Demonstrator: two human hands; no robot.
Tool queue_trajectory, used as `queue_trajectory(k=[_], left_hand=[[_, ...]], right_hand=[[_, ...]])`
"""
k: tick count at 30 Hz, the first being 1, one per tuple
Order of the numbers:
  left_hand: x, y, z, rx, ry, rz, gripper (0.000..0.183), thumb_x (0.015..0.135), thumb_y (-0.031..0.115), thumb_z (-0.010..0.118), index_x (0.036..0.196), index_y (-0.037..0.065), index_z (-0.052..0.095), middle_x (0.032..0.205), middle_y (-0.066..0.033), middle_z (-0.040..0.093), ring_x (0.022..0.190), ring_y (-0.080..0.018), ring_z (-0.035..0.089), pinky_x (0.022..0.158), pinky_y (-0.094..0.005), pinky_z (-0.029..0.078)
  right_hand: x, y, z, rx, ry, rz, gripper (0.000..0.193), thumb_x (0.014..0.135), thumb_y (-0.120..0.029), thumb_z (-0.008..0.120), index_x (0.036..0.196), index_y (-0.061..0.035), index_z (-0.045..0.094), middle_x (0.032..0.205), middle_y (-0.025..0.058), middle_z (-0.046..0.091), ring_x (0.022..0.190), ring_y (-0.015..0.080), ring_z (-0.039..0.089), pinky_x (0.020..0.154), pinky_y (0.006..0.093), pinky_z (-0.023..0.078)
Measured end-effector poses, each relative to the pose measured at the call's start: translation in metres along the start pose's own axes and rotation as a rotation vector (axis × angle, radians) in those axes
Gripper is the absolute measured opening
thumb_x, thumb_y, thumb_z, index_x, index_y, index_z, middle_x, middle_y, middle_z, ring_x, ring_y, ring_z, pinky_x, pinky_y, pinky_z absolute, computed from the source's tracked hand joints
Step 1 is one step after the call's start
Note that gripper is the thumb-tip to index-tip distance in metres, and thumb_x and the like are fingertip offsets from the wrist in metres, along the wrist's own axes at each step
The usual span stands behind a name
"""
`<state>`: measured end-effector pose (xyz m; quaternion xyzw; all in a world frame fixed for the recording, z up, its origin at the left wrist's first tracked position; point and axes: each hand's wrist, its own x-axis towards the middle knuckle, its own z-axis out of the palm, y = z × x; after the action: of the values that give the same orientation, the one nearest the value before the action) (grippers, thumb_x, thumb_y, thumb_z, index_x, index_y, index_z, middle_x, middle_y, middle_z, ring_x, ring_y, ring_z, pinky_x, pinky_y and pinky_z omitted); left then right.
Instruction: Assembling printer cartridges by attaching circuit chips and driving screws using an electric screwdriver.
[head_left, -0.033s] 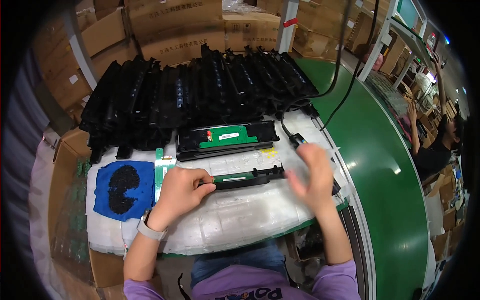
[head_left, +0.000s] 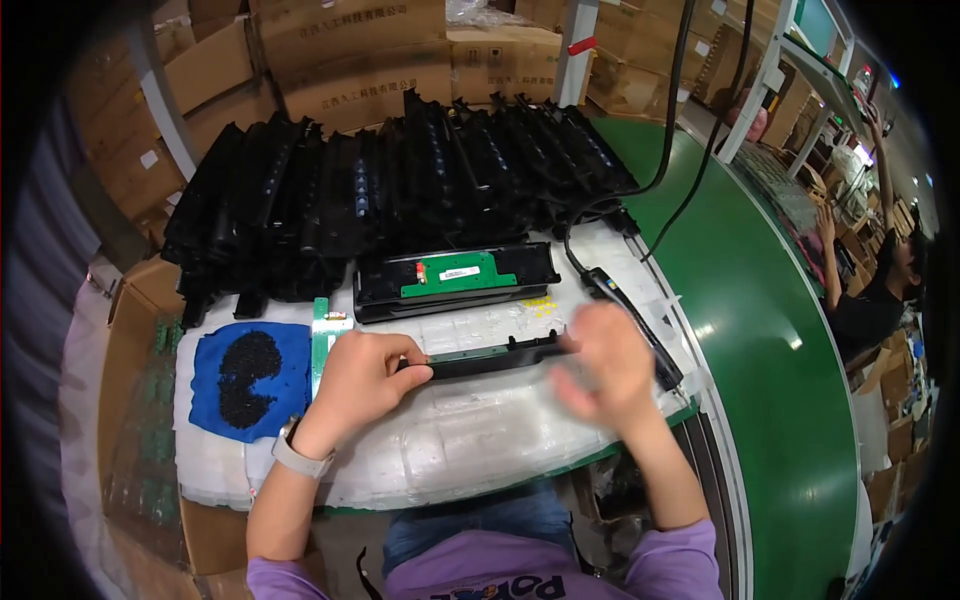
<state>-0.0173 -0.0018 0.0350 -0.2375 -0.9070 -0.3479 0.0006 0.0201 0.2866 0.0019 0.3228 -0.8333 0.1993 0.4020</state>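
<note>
A long black plastic housing (head_left: pixel 495 362) lies crosswise before me on the white padded mat, a thin strip of green board showing inside it. My left hand (head_left: pixel 370 375) is closed on its left end, thumb in front and fingers behind. My right hand (head_left: pixel 605 370) is at the housing's right end, thumb and fingers smeared by motion; whether it grips cannot be made out. Just right of that hand lies a black electric screwdriver (head_left: pixel 640 325) with a cable. Behind the held piece, a second black housing (head_left: pixel 455 300) carries a green circuit board (head_left: pixel 460 274) with a white label.
Many black housings (head_left: pixel 400 190) are heaped at the back. On the left, a blue cloth (head_left: pixel 207 385) bears a pile of small black screws (head_left: pixel 245 385). A narrow green board (head_left: pixel 321 350) lies beside it. Yellow dots (head_left: pixel 538 307) are near the second housing. A green surface (head_left: pixel 780 400) runs along the right.
My right hand has moved left and down to the housing's right end, baring more of the screwdriver. The held housing has tipped, so less of its board and label shows.
</note>
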Motion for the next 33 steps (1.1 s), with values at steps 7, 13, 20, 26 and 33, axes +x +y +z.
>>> queue_trajectory(k=[7,13,20,26,33], left_hand=[[0.018,-0.005,-0.021,-0.415,-0.24,-0.134,0.011,0.075,0.013,0.071,0.071,0.003,0.068,0.045,0.0072,0.033,0.046,-0.0029,0.029,0.044,-0.0246,0.025],[0.0,-0.002,-0.033,-0.166,0.311,-0.031,0.009,0.076,0.012,0.069,0.073,0.004,0.067,0.046,0.0013,0.04,0.044,-0.0054,0.033,0.043,-0.0249,0.025],[-0.015,-0.05,-0.048,-0.52,0.609,-0.077,0.017,0.087,0.013,0.063,0.076,0.0,0.064,0.052,0.0105,0.039,0.051,0.0015,0.029,0.046,-0.0191,0.021],[-0.011,-0.069,-0.02,-0.701,0.445,-0.177,0.014,0.088,0.012,0.06,0.079,0.002,0.063,0.052,0.0119,0.038,0.049,0.0019,0.029,0.046,-0.0187,0.02],[-0.015,-0.054,-0.003,-0.447,0.276,-0.164,0.011,0.081,0.01,0.064,0.09,0.003,0.064,0.045,0.0068,0.035,0.044,-0.0015,0.03,0.045,-0.0228,0.026]], right_hand=[[0.039,-0.02,0.044,-0.236,-0.179,-0.281,0.051,0.072,-0.021,0.064,0.123,-0.0248,0.055,0.102,0.0048,0.056,0.087,0.0218,0.055,0.08,0.039,0.044],[0.048,-0.003,0.064,-0.203,-0.355,-0.211,0.064,0.059,-0.019,0.07,0.12,-0.0124,0.053,0.074,0.0016,0.049,0.063,0.0168,0.052,0.046,0.0311,0.044],[0.103,0.021,0.047,0.081,-0.376,0.079,0.045,0.073,-0.045,0.068,0.09,-0.0041,0.063,0.061,0.0116,0.063,0.055,0.0289,0.063,0.055,0.0353,0.051],[0.124,0.059,0.069,-0.02,-0.555,0.041,0.05,0.078,-0.051,0.061,0.087,-0.0015,0.067,0.066,0.0128,0.064,0.059,0.0279,0.063,0.056,0.0362,0.05],[0.117,0.035,0.08,-0.263,-0.238,-0.245,0.024,0.072,-0.02,0.071,0.089,-0.0061,0.062,0.087,0.0056,0.056,0.079,0.0211,0.057,0.058,0.0305,0.048]])
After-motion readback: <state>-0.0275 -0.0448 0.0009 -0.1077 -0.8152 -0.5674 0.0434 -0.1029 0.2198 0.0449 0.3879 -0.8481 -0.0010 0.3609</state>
